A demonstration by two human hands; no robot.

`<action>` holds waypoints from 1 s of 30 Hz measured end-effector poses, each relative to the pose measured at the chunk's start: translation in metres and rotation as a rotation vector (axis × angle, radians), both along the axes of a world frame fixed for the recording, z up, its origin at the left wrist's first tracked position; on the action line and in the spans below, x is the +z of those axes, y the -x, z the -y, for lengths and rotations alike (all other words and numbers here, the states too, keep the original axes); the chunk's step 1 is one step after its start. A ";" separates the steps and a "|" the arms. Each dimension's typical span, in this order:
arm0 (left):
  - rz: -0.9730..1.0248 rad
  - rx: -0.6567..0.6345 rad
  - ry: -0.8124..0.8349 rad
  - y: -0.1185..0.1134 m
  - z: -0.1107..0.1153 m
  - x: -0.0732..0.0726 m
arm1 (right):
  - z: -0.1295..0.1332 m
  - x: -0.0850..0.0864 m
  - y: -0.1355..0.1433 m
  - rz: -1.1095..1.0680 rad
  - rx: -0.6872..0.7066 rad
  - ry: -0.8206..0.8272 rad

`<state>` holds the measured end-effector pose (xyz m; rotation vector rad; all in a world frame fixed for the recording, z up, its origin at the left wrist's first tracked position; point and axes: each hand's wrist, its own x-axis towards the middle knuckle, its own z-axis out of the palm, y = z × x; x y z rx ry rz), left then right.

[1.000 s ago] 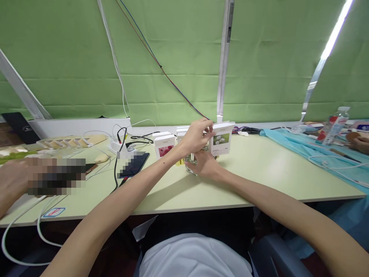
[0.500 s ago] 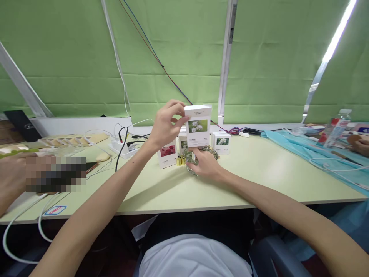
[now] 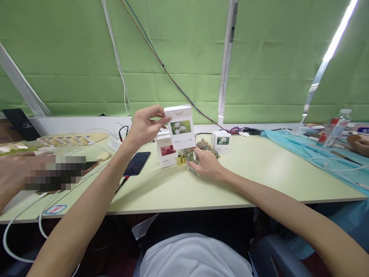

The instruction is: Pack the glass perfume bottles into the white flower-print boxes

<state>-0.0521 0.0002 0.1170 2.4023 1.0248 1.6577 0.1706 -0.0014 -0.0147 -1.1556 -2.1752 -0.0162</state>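
My left hand (image 3: 148, 125) pinches the upper left edge of a white box (image 3: 181, 141), holding it raised and slightly tilted above the table. The box front carries a photo of white flowers. Low on the table, my right hand (image 3: 208, 163) has its thumb and fingers curled round a greenish patterned item (image 3: 190, 156) with gold beading; its exact kind is unclear. Small gold-coloured bottles (image 3: 181, 160) stand just left of it. Behind the raised box is a white box with a red flower (image 3: 167, 154). Farther right stands another white-flower box (image 3: 221, 142).
A phone (image 3: 137, 163) with a cable lies beside my left forearm. Another person's hand (image 3: 13, 173) is at the far left, near a blurred-out object. Blue sheeting (image 3: 294, 148), a plastic bottle (image 3: 336, 129) and another hand (image 3: 361, 145) are at the right.
My left hand has moved left with the white-flower box, which now tilts a little. The phone on the table has come into view. My right hand stays nearly in place.
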 end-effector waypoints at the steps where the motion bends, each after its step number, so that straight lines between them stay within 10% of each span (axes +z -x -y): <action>1: -0.009 0.003 0.004 0.001 0.000 0.001 | 0.000 0.000 0.000 -0.003 -0.003 -0.002; 9: -0.171 -0.010 0.075 0.000 0.002 0.010 | -0.002 0.000 -0.003 -0.007 -0.084 0.023; 30: -0.487 -0.100 0.211 -0.009 -0.001 -0.032 | -0.001 0.000 -0.002 -0.020 -0.116 0.027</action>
